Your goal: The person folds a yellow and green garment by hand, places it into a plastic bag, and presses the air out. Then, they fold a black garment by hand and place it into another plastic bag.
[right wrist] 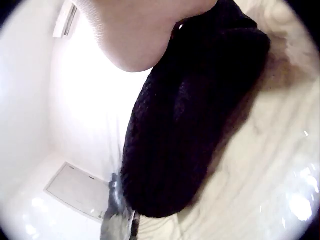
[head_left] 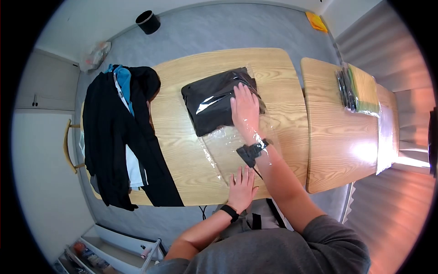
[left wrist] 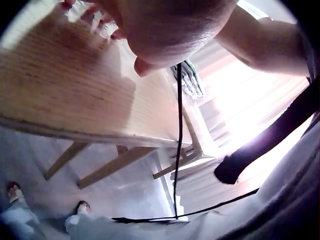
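A dark folded garment (head_left: pixel 212 100) lies on the wooden table inside a clear plastic bag (head_left: pixel 219 150), whose loose end stretches toward the person. My right hand (head_left: pixel 246 112) is inside the bag, with film glinting over its wrist, and its fairly straight fingers rest on the garment's right part. Seen from the right wrist, the garment (right wrist: pixel 185 115) is a thick dark fold beside the heel of the hand. Near the table's front edge my left hand (head_left: pixel 242 188) lies with fingers spread, at the bag's near end.
Black clothes (head_left: pixel 114 132), with blue and white pieces among them, cover the table's left end. On the side table (head_left: pixel 328 137) at right sit bagged folded garments (head_left: pixel 358 89) and a sheet of clear plastic (head_left: pixel 385 137). A black bin (head_left: pixel 148 23) stands on the floor beyond.
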`<state>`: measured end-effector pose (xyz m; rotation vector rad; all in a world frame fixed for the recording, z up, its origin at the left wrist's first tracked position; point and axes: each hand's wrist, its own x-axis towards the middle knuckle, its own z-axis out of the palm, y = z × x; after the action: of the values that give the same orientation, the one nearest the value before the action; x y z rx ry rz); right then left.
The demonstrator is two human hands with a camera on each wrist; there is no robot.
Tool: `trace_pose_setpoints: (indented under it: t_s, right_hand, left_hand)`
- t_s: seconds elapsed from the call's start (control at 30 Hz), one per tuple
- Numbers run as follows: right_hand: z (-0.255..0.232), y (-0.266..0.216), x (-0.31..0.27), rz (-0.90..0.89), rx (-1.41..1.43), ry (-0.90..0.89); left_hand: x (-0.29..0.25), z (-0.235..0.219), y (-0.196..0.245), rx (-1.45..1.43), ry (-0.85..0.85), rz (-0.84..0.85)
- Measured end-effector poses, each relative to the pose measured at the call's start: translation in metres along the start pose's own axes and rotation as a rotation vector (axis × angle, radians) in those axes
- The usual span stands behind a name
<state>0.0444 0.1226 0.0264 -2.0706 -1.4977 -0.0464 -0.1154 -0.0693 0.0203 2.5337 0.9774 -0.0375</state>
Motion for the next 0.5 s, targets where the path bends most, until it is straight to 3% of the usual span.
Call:
trace_pose_setpoints:
  t_s: [0.07,0.13,0.17,0.27,0.37,0.5]
  right_hand:
    - [0.005,0.004,0.016,0.048,0.042,0.032]
    - [0.011,0.007,0.032,0.245,-0.045,-0.112]
    - [0.022,0.011,0.036,0.2,-0.116,-0.015]
    - [0.035,0.012,0.042,0.283,-0.109,0.02]
    - [0.028,0.005,0.044,0.386,-0.087,-0.051]
    - [0.022,0.0,0.041,0.396,-0.137,-0.067]
  left_hand:
    - [0.0,0.001,-0.002,0.023,-0.004,0.011]
    - [-0.001,0.003,-0.002,0.047,-0.008,0.023]
    - [-0.001,0.005,-0.001,0.055,-0.015,0.019]
    - [-0.002,0.008,-0.002,0.059,-0.035,0.018]
    - [-0.002,0.009,-0.001,0.068,-0.08,0.0]
    - [-0.002,0.011,-0.001,0.083,-0.106,-0.013]
